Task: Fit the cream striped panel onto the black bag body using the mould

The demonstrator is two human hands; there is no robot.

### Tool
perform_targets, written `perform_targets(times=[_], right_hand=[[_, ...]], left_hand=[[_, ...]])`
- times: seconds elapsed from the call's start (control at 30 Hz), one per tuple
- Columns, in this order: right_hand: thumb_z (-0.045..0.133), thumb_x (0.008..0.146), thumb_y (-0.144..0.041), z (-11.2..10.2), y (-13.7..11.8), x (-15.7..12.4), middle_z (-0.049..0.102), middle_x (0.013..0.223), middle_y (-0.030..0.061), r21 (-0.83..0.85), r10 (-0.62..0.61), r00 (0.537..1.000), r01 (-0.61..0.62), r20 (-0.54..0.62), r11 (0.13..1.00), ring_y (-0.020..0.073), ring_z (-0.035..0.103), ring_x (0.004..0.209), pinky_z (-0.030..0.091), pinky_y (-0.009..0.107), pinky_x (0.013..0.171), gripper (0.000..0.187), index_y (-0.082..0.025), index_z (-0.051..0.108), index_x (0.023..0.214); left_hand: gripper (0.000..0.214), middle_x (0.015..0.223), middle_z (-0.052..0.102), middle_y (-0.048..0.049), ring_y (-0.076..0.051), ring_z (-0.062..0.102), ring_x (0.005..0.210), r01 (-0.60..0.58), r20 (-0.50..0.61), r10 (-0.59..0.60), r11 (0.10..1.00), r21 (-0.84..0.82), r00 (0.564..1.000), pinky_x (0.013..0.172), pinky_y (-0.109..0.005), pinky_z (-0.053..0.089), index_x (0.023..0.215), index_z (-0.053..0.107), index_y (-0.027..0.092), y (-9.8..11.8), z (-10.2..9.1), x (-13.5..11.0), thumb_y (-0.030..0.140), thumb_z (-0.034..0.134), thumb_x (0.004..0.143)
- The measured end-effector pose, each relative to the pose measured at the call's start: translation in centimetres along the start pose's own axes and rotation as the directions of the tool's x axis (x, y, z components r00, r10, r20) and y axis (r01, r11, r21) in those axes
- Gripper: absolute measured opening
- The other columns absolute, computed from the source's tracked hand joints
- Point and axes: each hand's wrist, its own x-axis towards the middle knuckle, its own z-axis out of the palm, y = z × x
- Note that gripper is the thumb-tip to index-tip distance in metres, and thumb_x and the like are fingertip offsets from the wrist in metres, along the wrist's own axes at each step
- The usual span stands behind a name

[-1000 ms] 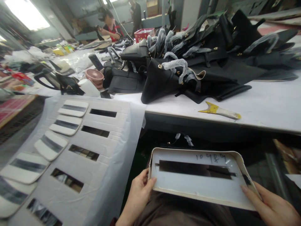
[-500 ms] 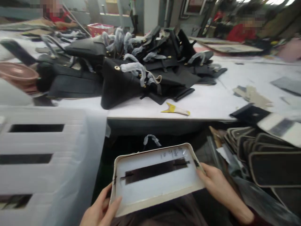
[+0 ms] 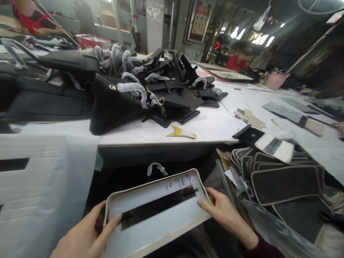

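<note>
A shallow white tray-like form (image 3: 166, 224) with rounded corners and a cream rim is held low in front of me, slightly tilted. Its inner face has a long dark slot and handwritten digits. My left hand (image 3: 87, 231) grips the left end, thumb inside by the slot's end and fingers behind the wall. At the opposite end, my right hand (image 3: 225, 213) is closed on the rim, its thumb pressing on the inner face. Beyond the form, a plastic-wrapped handle (image 3: 157, 167) shows in the dark gap below the table edge.
Black bags (image 3: 115, 107) with wrapped handles are heaped on the white table (image 3: 215, 118). A yellow-ended tool (image 3: 181, 132) lies by its front edge. Dark rounded panels (image 3: 287, 184) are stacked at right. A white slotted surface (image 3: 40, 186) stands at left. People in red work farther back.
The view has turned right, so the table things appear farther left. Both thumbs now reach further onto the form's inner face; the form remains in both hands.
</note>
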Motion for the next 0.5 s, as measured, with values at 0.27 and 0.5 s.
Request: perform_targets(times=[0.27,0.5], right_hand=[[0.053,0.091,-0.039,-1.1,-2.8,4.8,0.068,0.083,0.0028,-0.344,-0.192,0.977,0.148,-0.097,0.927,0.0188,0.062,0.076,0.037,0.026,0.065,0.024,-0.022,0.066,0.101],[0.046,0.092,-0.018,-0.9,-4.0,8.2,0.070,0.080,0.0052,-0.480,-0.248,0.967,0.191,-0.057,0.856,0.0201,0.066,0.083,0.037,0.026,0.072,0.023,-0.019,0.065,0.077]], left_hand=[[0.049,0.126,0.060,-0.0067,-0.030,0.062,0.103,-0.183,-0.033,0.195,0.958,0.221,0.980,0.089,-0.042,0.045,0.122,0.053,0.025,2.8,-2.3,2.3,0.049,0.025,0.091],[0.032,0.099,0.064,-0.0079,-0.027,0.064,0.092,-0.261,-0.045,0.285,0.922,0.287,0.958,0.082,-0.038,0.044,0.092,0.061,0.021,2.2,-2.1,4.7,0.027,0.029,0.090]])
